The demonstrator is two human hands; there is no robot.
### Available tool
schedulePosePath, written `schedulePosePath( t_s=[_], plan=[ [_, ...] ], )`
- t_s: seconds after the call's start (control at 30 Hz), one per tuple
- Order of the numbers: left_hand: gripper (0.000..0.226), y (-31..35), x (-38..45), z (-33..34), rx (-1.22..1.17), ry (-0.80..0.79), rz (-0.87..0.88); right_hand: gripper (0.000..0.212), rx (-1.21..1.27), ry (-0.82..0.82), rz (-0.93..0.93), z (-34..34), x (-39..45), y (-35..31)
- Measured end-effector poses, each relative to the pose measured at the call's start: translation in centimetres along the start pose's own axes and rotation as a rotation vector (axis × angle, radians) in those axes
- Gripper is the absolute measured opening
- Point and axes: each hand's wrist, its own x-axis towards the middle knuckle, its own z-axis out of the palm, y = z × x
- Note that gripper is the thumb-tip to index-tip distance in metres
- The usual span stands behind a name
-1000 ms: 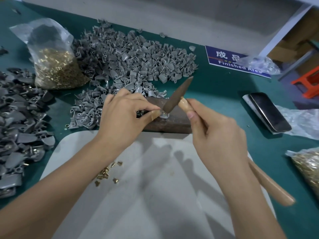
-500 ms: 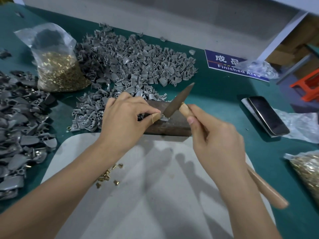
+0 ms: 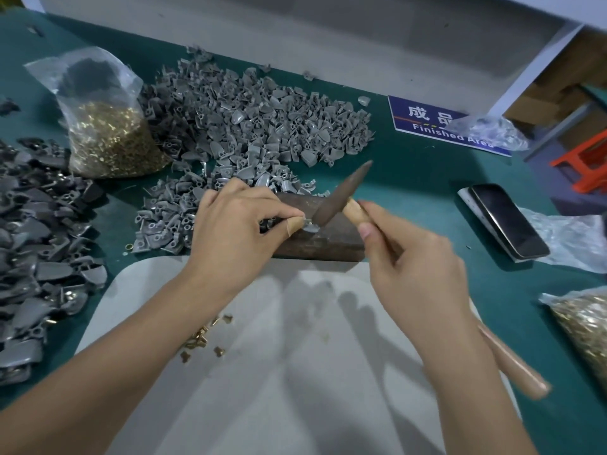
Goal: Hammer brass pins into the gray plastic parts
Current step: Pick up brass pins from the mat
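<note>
left hand (image 3: 236, 231) w/ small gray part (image 3: 310, 227)

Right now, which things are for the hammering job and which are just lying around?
For the job: hammer, gray part on the metal block, loose brass pins, bag of pins, pile of gray parts.
Lying about: phone, blue sign, orange stool.

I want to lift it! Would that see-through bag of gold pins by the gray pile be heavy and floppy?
Probably heavy for its size: the bag of pins bulges with small metal pieces. Its thin plastic top looks crumpled, so it would likely sag and shift when lifted.
</note>
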Motion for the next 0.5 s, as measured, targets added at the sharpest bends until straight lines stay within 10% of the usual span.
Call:
schedulePosePath(
  t_s=[0.23,0.5],
  plan=[
    [0.014,-0.1,0.2,0.1,-0.001,-0.001,-0.005,0.030,0.088,0.191,0.055,-1.4,-0.2,0.8],
    [0.015,0.2,0.1,0.0,0.035,-0.011,-0.001,0.028,0.089,0.049,-0.150,0.5,-7.8,4.2]
  ],
)
